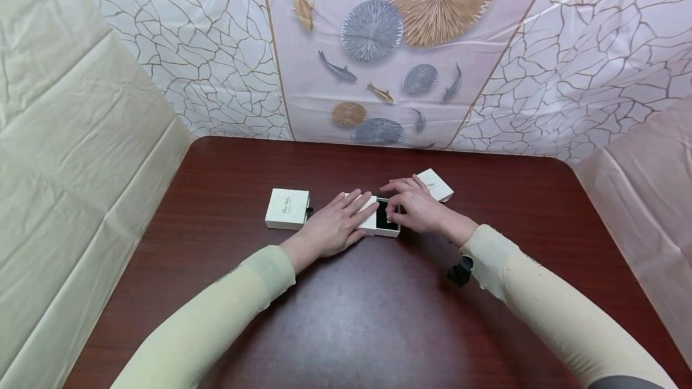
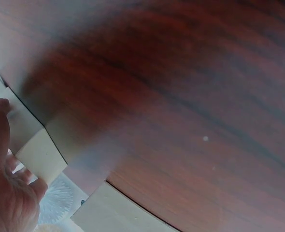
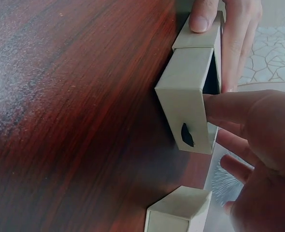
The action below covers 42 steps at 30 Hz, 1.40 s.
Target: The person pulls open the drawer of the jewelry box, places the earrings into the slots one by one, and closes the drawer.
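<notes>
Box (image 1: pixel 370 224), drawer (image 1: pixel 388 233) part-out, sits toward the table's (image 1: pixel 346 317) far edge. Left hand (image 1: pixel 336 226), fingers spread, braces it; light pressure serves best. Right hand (image 1: pixel 418 209) dips bent fingers into the drawer; whether pinching anything, I cannot tell; go gently.

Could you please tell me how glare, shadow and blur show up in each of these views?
Head view: a pale sheen on the table; left wrist: hazy, soft wood grain with a broad dark shadow; right wrist: speckled glare at upper left, while the open box looks crisper.
</notes>
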Motion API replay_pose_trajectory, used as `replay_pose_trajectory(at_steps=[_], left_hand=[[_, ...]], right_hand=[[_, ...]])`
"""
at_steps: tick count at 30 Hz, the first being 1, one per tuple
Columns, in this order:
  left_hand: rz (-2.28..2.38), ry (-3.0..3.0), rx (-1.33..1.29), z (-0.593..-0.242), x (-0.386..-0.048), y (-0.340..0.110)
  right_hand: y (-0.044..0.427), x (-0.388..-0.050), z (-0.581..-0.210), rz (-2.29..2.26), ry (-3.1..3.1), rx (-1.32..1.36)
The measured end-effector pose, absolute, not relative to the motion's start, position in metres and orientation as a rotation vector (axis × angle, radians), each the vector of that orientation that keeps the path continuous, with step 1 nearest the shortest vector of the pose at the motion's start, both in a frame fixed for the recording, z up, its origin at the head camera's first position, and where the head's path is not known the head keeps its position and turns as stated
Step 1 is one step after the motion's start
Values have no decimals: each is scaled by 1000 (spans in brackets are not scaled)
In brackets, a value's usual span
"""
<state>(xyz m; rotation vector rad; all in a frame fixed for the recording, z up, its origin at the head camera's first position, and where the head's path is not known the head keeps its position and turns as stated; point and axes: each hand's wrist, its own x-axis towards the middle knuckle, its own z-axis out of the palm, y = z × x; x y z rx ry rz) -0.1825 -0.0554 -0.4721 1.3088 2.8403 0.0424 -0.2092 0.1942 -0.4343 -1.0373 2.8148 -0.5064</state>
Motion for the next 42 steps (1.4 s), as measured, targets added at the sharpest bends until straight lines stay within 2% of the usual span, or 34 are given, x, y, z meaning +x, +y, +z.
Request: replay_pose_trajectory(at_steps=[42], left_hand=[[58, 2836, 1305, -473, -182, -55]], right_hand=[[192, -211, -432, -470, 2774, -1087]])
